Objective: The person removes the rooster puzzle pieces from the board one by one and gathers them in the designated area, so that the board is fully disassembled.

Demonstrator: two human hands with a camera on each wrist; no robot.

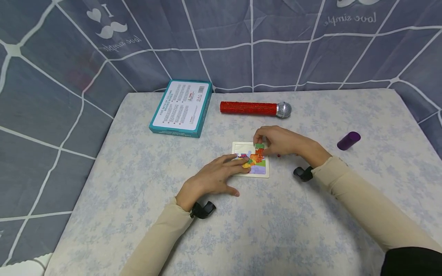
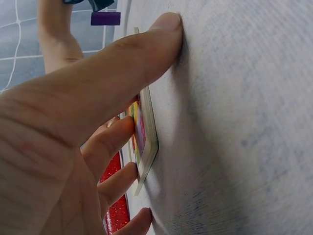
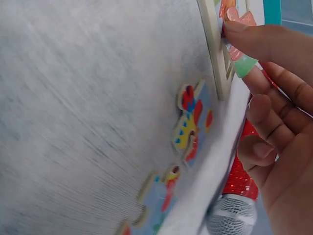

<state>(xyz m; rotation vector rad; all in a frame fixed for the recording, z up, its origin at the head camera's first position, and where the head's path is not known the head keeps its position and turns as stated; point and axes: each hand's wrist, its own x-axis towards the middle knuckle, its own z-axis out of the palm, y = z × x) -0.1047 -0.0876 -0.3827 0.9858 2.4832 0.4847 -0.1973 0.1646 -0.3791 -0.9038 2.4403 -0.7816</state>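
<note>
A small jigsaw puzzle tray (image 1: 244, 148) with a pale rim lies mid-table, partly filled with colourful pieces. My left hand (image 1: 218, 175) rests with spread fingers on its left part; the thumb stays off the tray, on the tablecloth. At the tray's upper right corner, my right hand (image 1: 281, 140) pinches a green and red puzzle piece (image 3: 245, 63) between thumb and finger. In the right wrist view, loose puzzle pieces lie beside the tray, one with yellow and red (image 3: 184, 129) and another mostly blue (image 3: 159, 196). The right hand mostly hides them in the head view.
A teal and white box (image 1: 181, 105) lies at the back left. Behind the tray is a red glittery microphone (image 1: 248, 108) with a silver head. A purple cylinder (image 1: 348, 140) lies to the right. Grey patterned fabric (image 1: 228, 69) hangs along the table's back edge.
</note>
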